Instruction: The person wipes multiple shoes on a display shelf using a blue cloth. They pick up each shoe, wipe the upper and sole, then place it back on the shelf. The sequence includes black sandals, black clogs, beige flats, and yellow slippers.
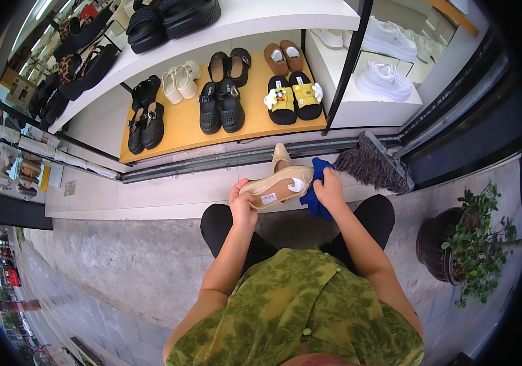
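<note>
A beige ballet flat (265, 186) with a small bow and a label inside is in front of me, its heel gripped by my left hand (243, 203). My right hand (329, 190) holds a crumpled blue cloth (317, 201) against the toe of that shoe. Another beige ballet flat (281, 157) stands just beyond, near the door track, partly hidden behind the held one. White stuffing shows inside the held shoe.
A yellow-topped low shelf (261, 128) ahead holds black, cream and brown shoes and yellow-strapped slides (282, 103). To the right are a grey mop head (373, 162), white sneakers (384, 82) on a white block and a potted plant (442, 247). A white shelf (261, 23) overhangs the display.
</note>
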### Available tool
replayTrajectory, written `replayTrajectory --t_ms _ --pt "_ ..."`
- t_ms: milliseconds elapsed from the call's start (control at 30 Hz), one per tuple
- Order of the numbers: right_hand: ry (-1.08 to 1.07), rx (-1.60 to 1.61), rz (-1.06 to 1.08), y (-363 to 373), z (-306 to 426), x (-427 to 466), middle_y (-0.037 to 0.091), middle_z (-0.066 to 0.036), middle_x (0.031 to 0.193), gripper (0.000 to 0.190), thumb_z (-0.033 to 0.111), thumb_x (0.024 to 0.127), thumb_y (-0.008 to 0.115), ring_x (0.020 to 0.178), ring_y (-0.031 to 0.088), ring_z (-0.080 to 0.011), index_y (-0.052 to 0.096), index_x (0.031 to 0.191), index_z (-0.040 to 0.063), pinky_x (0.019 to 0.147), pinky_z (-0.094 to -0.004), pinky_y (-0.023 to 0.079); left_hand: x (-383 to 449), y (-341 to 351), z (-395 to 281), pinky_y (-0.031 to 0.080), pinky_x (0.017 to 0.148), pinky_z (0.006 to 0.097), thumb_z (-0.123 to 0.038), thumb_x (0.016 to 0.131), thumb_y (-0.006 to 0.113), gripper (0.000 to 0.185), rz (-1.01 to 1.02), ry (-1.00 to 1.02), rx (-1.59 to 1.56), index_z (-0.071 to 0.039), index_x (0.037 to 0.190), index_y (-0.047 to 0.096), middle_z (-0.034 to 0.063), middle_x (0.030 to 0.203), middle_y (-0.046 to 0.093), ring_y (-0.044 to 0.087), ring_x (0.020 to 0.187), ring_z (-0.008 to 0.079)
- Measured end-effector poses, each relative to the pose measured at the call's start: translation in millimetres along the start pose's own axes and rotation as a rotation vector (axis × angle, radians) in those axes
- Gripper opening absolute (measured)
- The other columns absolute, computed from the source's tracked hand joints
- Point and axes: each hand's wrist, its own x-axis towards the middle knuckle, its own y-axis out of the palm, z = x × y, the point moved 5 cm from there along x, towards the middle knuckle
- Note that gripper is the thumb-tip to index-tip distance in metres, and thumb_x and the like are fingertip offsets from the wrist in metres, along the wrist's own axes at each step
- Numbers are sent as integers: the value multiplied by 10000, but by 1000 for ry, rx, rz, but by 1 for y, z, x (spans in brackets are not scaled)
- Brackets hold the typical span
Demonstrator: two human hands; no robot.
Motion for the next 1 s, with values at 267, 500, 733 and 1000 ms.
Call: replayTrajectory --t_ms 267,500,733,1000 --pt "690 635 197 -28 -59 -15 616 -89 924 292 41 746 543 799 592 -181 578 1031 -12 700 -317 484 35 -75 0 474 975 496 0 715 412 513 -208 -72 -287 42 1226 402 193 1212 467 525 1093 345" --pt "420 1660 90 -114 0 6 521 -182 1311 661 424 918 542 1204 517 -317 357 1395 5 1038 -445 398 114 -132 116 446 978 499 -162 865 433 398 -392 -198 -240 -35 1242 430 162 1249 447 514 1002 315" --pt "526 761 257 -94 30 10 616 -133 1176 423 236 907 596 1063 596 -240 518 1241 -13 933 -353 458 147 -167 185 515 737 451 -183 859 470 590 -400 -325 275 -53 1412 312 168 1134 530 552 872 289" --pt "-248 -284 85 -215 199 168 619 -217 892 316 255 825 666 783 606 -385 614 921 -41 705 -399 484 97 -27 15 408 944 308 -26 852 544 451 -173 328 277 13 1290 446 140 1181 532 516 1064 191"
